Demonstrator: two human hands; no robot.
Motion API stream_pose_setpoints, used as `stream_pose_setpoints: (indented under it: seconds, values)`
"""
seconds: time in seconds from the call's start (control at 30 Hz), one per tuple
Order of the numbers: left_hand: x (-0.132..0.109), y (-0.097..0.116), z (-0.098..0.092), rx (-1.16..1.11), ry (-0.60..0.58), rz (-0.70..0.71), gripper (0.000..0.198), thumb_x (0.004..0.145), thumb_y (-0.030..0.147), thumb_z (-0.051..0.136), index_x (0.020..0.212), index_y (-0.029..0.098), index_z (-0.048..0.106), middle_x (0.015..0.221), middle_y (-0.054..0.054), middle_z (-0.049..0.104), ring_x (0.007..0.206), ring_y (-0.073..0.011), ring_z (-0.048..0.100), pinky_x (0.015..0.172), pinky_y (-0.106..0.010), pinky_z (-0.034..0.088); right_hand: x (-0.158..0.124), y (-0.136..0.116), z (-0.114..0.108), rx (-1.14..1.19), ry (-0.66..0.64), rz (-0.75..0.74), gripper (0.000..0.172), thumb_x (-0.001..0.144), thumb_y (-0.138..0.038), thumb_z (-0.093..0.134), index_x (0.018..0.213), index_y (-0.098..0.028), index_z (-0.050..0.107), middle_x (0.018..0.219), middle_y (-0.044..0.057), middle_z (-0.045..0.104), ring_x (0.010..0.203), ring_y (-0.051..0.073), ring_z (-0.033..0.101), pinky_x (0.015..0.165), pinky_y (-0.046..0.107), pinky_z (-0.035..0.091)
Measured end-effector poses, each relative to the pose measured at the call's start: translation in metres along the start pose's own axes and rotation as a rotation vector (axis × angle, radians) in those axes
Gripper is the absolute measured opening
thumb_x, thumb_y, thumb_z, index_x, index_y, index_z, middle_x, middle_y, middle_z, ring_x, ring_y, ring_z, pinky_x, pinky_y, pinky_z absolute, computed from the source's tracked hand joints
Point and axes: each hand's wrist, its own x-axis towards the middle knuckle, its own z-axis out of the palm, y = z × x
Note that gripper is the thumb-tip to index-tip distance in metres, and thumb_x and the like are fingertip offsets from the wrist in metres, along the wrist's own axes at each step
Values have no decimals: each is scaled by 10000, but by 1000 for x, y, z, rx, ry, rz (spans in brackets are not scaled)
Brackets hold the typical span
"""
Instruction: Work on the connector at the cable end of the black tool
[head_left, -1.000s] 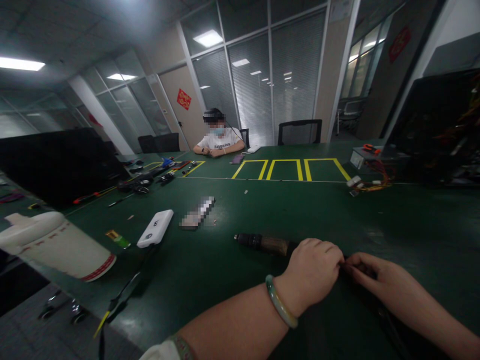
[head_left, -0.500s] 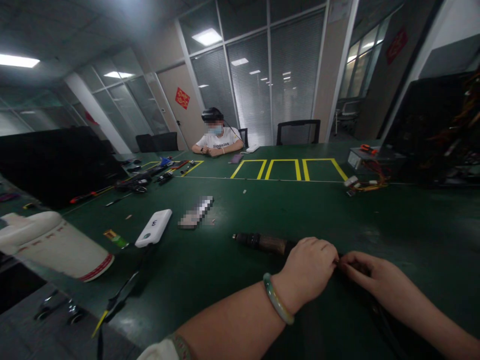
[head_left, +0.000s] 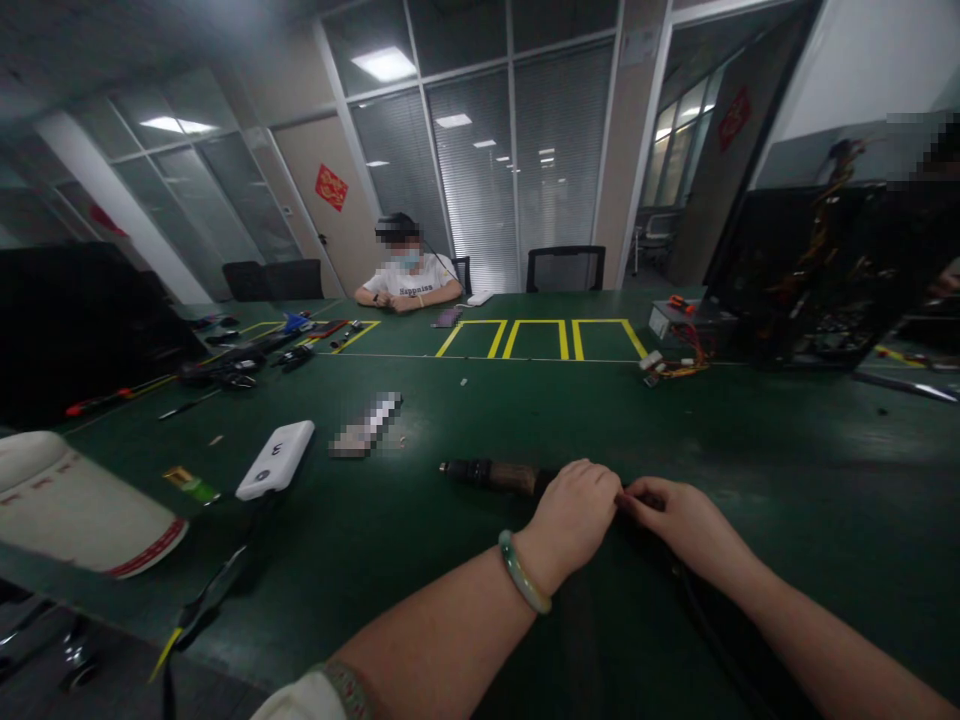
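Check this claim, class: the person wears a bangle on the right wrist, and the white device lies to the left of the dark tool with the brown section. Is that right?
Not quite: the head view shows the bangle on the wrist of the left hand. The white device does lie left of the dark tool.

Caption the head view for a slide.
Left hand over one end of a tool, right hand close beside it, at a green table with a person opposite.

Blinds [head_left: 480, 190] behind glass partition [head_left: 465, 45]; black chair [head_left: 566, 254]; beige door [head_left: 300, 165]; grey floor [head_left: 142, 650].
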Motion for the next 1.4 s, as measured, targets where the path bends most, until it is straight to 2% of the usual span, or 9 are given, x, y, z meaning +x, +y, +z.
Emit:
stream_pose_setpoints:
  seconds: [0.17, 0.3, 0.37, 0.47, 0.6, 0.73, 0.93, 1.27, 1.4]
  values:
    - [-6, 8, -15, -25, 4, 26, 274, 872, 200, 611, 1141, 180, 559, 1291, -70, 558, 1255, -188, 472, 1111, -421, 341, -4, -2, 2, 21, 74, -49, 252, 863, -399, 533, 848, -223, 712, 766, 5, 720, 692, 184, 655, 624, 262, 436]
    - [-26, -5, -50, -43, 28, -31, 202, 908, 244, 555, 1104, 200, 579, 1165, -37, 611, 1117, -186, 549, 1037, -408, 408, -4, -1, 2, 33, 78, -21, 279, 864, -442, 548, 882, -223, 720, 774, 16, 716, 701, 189, 653, 610, 267, 443]
    - [-46, -30, -69, 31, 64, -187, 169, 934, 261, 491, 1056, 206, 594, 1080, -33, 622, 1028, -191, 573, 951, -386, 456, -5, -2, 1, 45, 59, 4, 300, 870, -469, 545, 907, -230, 722, 774, 18, 711, 682, 186, 649, 568, 262, 434]
    - [-87, -88, -93, 261, 125, -482, 289, 922, 324, 468, 1149, 178, 570, 1181, -84, 581, 1134, -250, 518, 1007, -421, 401, -5, -2, 0, 60, 35, 10, 303, 880, -476, 541, 927, -238, 722, 785, 15, 706, 669, 176, 645, 542, 254, 424]
    - [-147, -166, -111, 607, 162, -846, 601, 871, 497, 465, 1311, 88, 475, 1474, -211, 291, 1368, -395, 254, 1105, -539, 221, -5, 0, -1, 69, 11, 12, 320, 885, -490, 532, 940, -234, 716, 811, 21, 711, 664, 177, 645, 528, 262, 416]
    - [-182, -206, -119, 649, 76, -972, 737, 838, 662, 425, 1370, 154, 443, 1535, -199, 166, 1407, -424, 151, 1108, -570, 166, -4, 1, 0, 69, -7, 36, 320, 888, -497, 530, 960, -241, 706, 829, 12, 711, 677, 177, 649, 522, 261, 420]
    - [-180, -219, -119, 604, 33, -1019, 747, 825, 726, 382, 1358, 209, 467, 1560, -170, 119, 1423, -416, 114, 1110, -567, 151, -5, 0, -1, 75, -5, 30, 309, 883, -482, 538, 954, -238, 714, 835, 16, 714, 695, 176, 653, 552, 261, 442]
    - [-176, -232, -113, 572, 8, -1041, 781, 799, 782, 351, 1285, 204, 552, 1543, -182, 186, 1424, -420, 112, 1098, -598, 147, -2, 4, 1, 91, -17, 57, 299, 875, -484, 550, 966, -250, 714, 853, 7, 713, 698, 170, 654, 538, 245, 450]
    - [-172, -226, -113, 604, 95, -1001, 801, 822, 751, 366, 1363, 171, 476, 1548, -188, 163, 1424, -411, 121, 1114, -576, 156, -4, 2, -1, 98, -32, 74, 314, 885, -490, 532, 991, -251, 706, 862, 8, 711, 676, 165, 651, 519, 240, 453]
